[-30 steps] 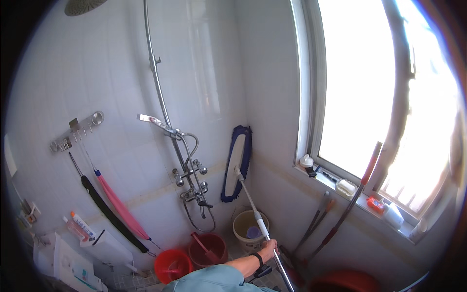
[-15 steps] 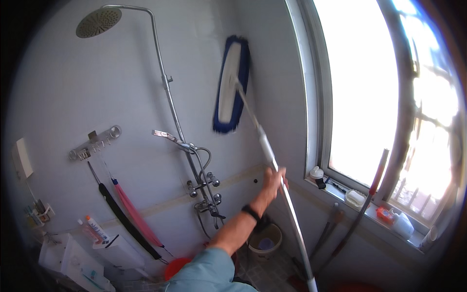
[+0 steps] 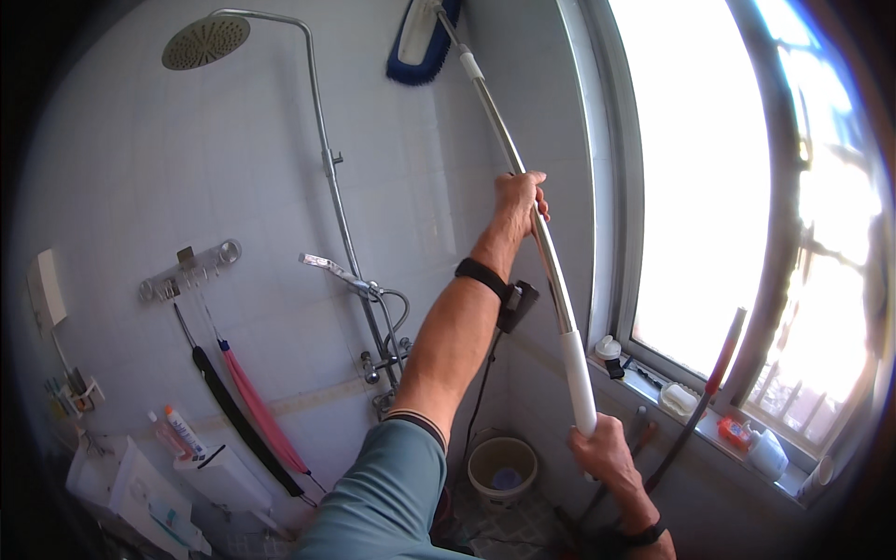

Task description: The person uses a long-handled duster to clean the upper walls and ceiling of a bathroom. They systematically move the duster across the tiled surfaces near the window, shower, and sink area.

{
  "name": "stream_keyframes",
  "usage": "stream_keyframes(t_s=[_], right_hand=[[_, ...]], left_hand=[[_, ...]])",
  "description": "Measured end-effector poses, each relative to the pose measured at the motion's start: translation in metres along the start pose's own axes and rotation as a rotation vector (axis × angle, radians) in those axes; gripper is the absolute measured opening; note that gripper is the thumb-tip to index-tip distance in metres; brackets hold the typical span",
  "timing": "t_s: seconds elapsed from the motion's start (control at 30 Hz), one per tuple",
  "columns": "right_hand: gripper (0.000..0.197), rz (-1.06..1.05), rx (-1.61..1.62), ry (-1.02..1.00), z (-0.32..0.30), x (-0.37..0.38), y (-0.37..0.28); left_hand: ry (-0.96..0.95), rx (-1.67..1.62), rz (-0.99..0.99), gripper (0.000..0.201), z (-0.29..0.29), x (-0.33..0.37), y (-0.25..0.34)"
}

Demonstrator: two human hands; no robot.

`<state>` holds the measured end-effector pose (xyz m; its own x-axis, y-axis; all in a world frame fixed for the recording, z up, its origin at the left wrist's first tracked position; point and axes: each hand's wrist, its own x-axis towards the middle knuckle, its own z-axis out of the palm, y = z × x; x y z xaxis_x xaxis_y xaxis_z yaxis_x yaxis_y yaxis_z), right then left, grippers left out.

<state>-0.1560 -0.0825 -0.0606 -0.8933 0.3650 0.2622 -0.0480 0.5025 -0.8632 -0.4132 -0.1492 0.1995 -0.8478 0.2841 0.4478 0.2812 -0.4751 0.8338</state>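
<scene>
A long-handled flat mop [image 3: 563,289] slants up across the view, its blue-fringed head [image 3: 420,42] against the far wall near the corner, partly cut off by the upper edge. My left hand [image 3: 523,201] is wrapped round the metal pole, well up its length. Lower down, my right hand [image 3: 607,448] grips the white end section of the handle. A black strap [image 3: 485,277] circles my left wrist, and a dark box-shaped thing [image 3: 519,306] with a cord shows behind that forearm.
At left stand a shower pipe with an overhead shower head [image 3: 207,43], a hook rack [image 3: 191,271] and two hanging umbrellas [image 3: 257,406]. A bucket [image 3: 502,469] sits on the floor. At right, bottles line the windowsill [image 3: 644,385], with a red-handled pole [image 3: 719,364] leaning there.
The mop head has gone up the wall, partly out of view. My left hand has risen with the pole. My right hand has come into view, holding the white handle end.
</scene>
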Motion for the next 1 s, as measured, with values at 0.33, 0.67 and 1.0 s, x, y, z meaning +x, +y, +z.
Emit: stream_keyframes(t_s=[0.33, 0.67, 1.0], right_hand=[[0.023, 0.226, 0.043, -0.214, 0.047, -0.096, 0.200], [0.031, 0.586, 0.069, -0.186, 0.003, -0.374, 0.349], [0.030, 0.598, -0.365, -0.155, 0.004, -0.447, 0.421]], left_hand=[[0.108, 0.180, -0.014, 0.036, -0.051, -0.143, -0.190], [0.029, 0.049, -0.534, 0.011, -0.066, -0.419, -0.381], [-0.012, -0.219, -1.053, 0.009, -0.063, -0.448, -0.403]])
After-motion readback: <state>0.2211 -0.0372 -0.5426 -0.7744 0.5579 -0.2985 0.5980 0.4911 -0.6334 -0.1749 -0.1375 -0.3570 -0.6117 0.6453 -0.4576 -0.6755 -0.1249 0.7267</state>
